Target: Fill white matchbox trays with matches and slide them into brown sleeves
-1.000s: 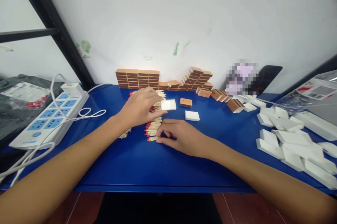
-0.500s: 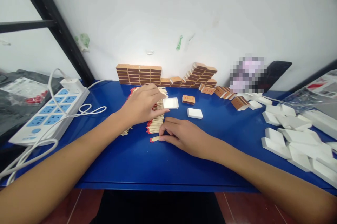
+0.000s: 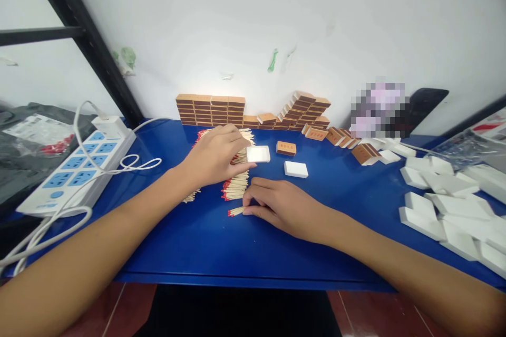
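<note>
My left hand (image 3: 221, 152) reaches over the pile of red-tipped matches (image 3: 236, 187) and grips a small white matchbox tray (image 3: 258, 154) at its left end, the hollow side facing up. Closer to me, my right hand (image 3: 272, 202) pinches a few matches (image 3: 236, 212) between thumb and fingers, their red heads pointing left. A brown matchbox sleeve (image 3: 285, 148) lies to the right of the held tray. Just in front of that sleeve is another white tray (image 3: 296, 169). My left palm hides part of the match pile.
Stacked matchboxes (image 3: 210, 110) line the wall, with a stepped stack (image 3: 304, 107) further right. White trays (image 3: 454, 205) are heaped at the right. A power strip (image 3: 79, 168) with white cables stands at the left, and a dark phone-like object (image 3: 425, 110) leans at the back right.
The view has shifted slightly. Both hands keep their grips, on the tray and on the matches, and almost nothing else has moved.
</note>
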Demonstrator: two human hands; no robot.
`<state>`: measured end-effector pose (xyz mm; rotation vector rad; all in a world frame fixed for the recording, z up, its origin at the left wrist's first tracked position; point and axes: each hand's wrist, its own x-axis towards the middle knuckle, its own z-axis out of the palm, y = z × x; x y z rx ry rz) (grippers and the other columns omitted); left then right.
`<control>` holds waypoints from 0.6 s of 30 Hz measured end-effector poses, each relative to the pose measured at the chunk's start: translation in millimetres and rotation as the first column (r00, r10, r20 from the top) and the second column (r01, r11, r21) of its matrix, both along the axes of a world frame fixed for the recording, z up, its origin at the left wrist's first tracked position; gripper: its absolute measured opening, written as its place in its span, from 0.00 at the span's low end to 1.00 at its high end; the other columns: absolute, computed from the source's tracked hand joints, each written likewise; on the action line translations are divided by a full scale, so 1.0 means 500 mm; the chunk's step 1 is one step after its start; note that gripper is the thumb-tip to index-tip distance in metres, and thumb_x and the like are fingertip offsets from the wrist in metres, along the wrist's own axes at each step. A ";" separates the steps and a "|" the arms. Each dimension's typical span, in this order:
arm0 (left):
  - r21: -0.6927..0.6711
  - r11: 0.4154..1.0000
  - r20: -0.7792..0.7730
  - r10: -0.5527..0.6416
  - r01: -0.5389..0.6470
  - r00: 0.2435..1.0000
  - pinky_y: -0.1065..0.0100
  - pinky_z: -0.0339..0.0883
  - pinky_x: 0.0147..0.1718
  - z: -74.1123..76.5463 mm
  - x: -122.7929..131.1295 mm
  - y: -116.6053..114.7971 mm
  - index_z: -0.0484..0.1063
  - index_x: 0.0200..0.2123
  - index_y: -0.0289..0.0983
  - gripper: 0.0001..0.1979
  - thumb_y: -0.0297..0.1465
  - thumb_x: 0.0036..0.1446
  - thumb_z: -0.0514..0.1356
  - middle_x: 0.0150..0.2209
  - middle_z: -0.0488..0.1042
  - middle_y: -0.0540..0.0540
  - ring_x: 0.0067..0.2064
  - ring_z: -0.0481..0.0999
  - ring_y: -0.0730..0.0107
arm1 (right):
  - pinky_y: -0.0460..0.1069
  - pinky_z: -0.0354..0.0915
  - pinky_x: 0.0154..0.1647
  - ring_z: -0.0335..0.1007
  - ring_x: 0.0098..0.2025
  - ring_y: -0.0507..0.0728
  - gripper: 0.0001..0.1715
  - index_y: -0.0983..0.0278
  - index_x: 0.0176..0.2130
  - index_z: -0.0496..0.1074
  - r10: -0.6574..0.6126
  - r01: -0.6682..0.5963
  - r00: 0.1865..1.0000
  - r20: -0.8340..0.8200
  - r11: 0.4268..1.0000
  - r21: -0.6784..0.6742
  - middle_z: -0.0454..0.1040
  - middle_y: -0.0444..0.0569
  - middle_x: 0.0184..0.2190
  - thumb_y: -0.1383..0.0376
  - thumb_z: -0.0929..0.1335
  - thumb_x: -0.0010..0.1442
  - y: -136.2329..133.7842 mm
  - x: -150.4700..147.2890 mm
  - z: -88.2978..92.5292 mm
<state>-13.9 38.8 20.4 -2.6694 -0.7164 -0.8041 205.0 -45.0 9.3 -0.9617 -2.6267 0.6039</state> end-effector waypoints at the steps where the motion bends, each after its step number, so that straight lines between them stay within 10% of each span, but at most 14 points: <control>1: -0.006 1.000 -0.001 0.005 -0.005 1.000 0.58 0.72 0.43 0.000 0.000 0.000 0.79 0.47 0.32 0.19 0.44 0.65 0.65 0.39 0.80 0.40 0.44 0.76 0.56 | 0.49 0.65 0.40 0.73 0.39 0.54 0.07 0.63 0.44 0.76 0.008 -0.008 1.000 0.001 1.000 0.008 0.77 0.48 0.42 0.64 0.67 0.73 -0.001 0.000 0.000; 18: -0.038 0.999 -0.016 0.013 -0.013 1.000 0.58 0.71 0.44 0.003 0.000 -0.001 0.78 0.47 0.34 0.18 0.44 0.65 0.65 0.40 0.80 0.40 0.44 0.75 0.57 | 0.49 0.67 0.39 0.73 0.38 0.53 0.08 0.63 0.44 0.77 0.041 -0.041 0.999 -0.033 0.999 0.003 0.77 0.48 0.41 0.63 0.68 0.73 -0.005 0.002 0.001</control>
